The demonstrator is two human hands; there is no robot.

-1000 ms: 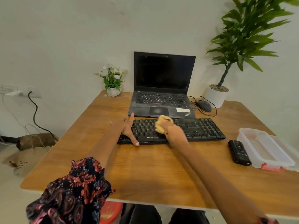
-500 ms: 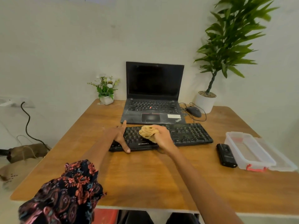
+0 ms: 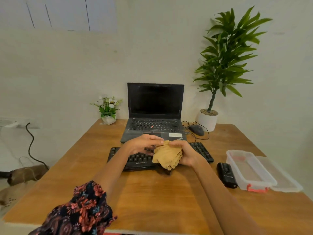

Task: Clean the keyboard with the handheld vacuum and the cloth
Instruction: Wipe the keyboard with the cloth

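Hands [image 3: 144,144] [image 3: 186,154] apparently pinch cloth [image 3: 166,156] above keyboard [image 3: 138,160].

Plain off-white room with a wooden worktop set against the wall

The worktop [image 3: 152,200] has a warm brown grain and meets a bare pale wall [image 3: 152,53], evenly and softly lit. At the upper left of the wall sits a lighter panel [image 3: 71,12] crossed by thin dark lines. At left, a wall socket [image 3: 10,123] feeds a black cable [image 3: 30,146] down to the pale floor [image 3: 10,197].
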